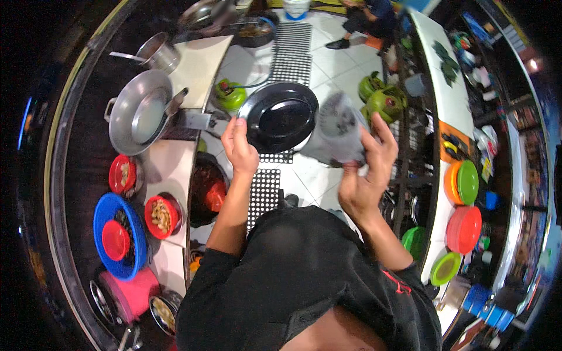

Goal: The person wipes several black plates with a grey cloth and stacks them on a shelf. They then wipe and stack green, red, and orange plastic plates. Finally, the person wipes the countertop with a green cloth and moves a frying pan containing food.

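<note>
My left hand (241, 151) grips a glossy black oval plate (280, 117) by its left rim, fingers along the edge. The plate is held up over the floor, its hollow side facing me, and a pale edge shows below its lower right. In my right hand (373, 172) is a limp grey cloth (336, 131) with a darker patch, blurred by motion. The cloth hangs just right of the plate, close to its rim; I cannot tell whether they touch. My right thumb and fingers close round the cloth's right side.
On the left counter stand a large metal wok (140, 114), a saucepan (159, 54), a blue basin (120, 237) and red bowls of food (162, 215). Green gas cylinders (386, 104) are on the floor. Coloured baskets (464, 229) line the right counter. A person (369, 20) sits at the far end.
</note>
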{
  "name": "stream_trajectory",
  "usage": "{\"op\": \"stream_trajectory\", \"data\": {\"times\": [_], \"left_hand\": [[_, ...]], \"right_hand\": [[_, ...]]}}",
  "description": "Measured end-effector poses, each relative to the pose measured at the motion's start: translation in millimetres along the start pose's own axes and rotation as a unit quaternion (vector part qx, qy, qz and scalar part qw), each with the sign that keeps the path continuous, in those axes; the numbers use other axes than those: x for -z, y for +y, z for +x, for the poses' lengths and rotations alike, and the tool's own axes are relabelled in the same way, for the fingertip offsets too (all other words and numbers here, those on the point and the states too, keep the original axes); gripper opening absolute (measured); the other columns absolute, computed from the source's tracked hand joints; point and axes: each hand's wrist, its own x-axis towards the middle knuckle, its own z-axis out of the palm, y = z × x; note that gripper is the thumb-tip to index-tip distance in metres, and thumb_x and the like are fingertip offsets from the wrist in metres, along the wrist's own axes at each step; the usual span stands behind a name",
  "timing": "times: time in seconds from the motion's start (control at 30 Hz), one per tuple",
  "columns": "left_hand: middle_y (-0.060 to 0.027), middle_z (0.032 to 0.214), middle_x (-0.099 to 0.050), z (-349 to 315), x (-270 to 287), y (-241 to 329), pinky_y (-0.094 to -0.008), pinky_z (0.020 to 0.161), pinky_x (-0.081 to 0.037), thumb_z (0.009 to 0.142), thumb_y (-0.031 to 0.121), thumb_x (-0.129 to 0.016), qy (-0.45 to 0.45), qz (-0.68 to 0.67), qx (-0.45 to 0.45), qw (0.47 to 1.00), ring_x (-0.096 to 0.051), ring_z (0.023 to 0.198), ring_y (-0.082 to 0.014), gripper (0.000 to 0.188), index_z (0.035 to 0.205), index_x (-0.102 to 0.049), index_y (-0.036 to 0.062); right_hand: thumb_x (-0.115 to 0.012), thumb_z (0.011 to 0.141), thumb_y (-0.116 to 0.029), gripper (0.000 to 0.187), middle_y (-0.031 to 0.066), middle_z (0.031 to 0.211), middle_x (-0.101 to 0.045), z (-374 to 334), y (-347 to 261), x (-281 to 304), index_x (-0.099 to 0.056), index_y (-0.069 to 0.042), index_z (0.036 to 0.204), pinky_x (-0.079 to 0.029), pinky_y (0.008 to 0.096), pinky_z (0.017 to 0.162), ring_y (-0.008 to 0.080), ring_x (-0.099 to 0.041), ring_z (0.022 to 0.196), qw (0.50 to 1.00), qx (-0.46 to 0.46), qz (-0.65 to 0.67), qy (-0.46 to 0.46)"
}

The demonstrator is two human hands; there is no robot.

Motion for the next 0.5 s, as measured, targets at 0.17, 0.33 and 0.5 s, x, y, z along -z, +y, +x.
{"op": "stream_trajectory", "data": {"times": [0.17, 0.33, 0.5], "left_hand": [[-0.0143, 0.095, -0.067, -27.2, -49.3, 21.1, -0.0334, 0.08, -0.049, 0.095, 0.017, -0.046, -0.099, -0.075, -0.072, 0.99, -0.063, 0.086, -0.021, 0.034, 0.107, -0.061, -0.011], [-0.0115, 0.073, -0.055, -40.4, -47.2, 34.0, -0.0327, 0.06, -0.041, 0.095, 0.01, -0.045, -0.149, 0.05, -0.212, 0.965, -0.05, 0.066, -0.0186, 0.024, 0.088, -0.058, -0.0094], [-0.01, 0.062, -0.044, -39.2, -74.4, 62.3, -0.0327, 0.052, -0.031, 0.097, 0.015, -0.042, -0.311, 0.044, -0.138, 0.939, -0.039, 0.056, -0.0169, 0.03, 0.073, -0.051, -0.0034]], "right_hand": [[-0.065, 0.076, -0.011, 0.048, 0.0219, 0.151, -0.034, 10.9, -10.5, -47.9, -0.062, -0.011, 0.125, -0.021, 0.0554, 0.113, 0.0436, -0.024, 0.142, 0.988, 0.099, 0.024, -0.112], [-0.066, 0.078, -0.021, 0.042, 0.0193, 0.153, -0.032, 6.1, 18.6, -34.2, -0.067, -0.015, 0.12, -0.014, 0.06, 0.113, 0.045, -0.02, 0.143, 0.988, 0.006, -0.153, -0.024], [-0.065, 0.08, -0.022, 0.048, 0.0146, 0.154, -0.033, -6.9, 25.2, 4.1, -0.061, -0.013, 0.128, -0.011, 0.0573, 0.114, 0.041, -0.021, 0.143, 0.985, 0.024, -0.156, -0.063]]}}
